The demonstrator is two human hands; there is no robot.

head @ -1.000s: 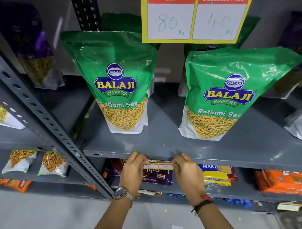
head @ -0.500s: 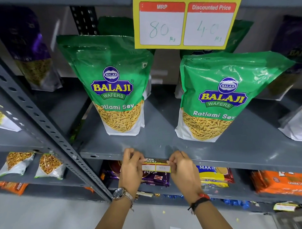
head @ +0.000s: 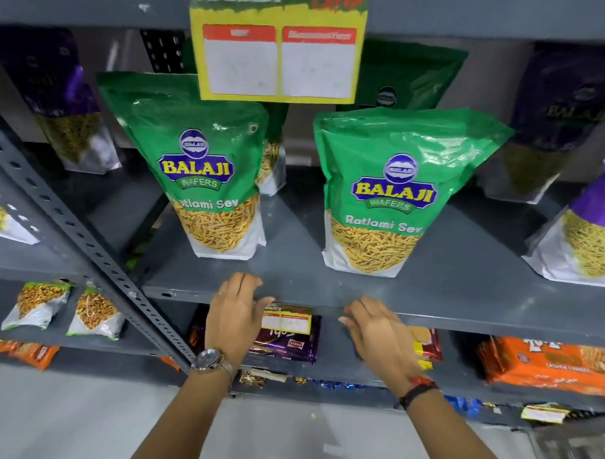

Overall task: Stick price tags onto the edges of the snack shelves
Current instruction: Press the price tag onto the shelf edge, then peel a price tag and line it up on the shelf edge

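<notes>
A small yellow price tag (head: 288, 321) hangs from the front edge of the grey snack shelf (head: 469, 318), below two green Balaji Ratlami Sev bags. My left hand (head: 234, 317), with a wristwatch, lies flat on the shelf edge, its thumb touching the tag's left end. My right hand (head: 373, 326), fingers spread and empty, hovers off to the right of the tag, clear of it. A larger yellow price tag (head: 279, 55) hangs from the shelf edge above.
The left green bag (head: 203, 171) and the right green bag (head: 389, 195) stand on the shelf. Purple bags sit at both sides. A slotted grey upright (head: 71, 223) runs diagonally on the left. Purple, orange and red packets lie on the lower shelf.
Both hands held the small tag by its ends against the shelf edge. Now my right hand has let go and moved right; my left hand has flattened over the edge. The view has tilted down.
</notes>
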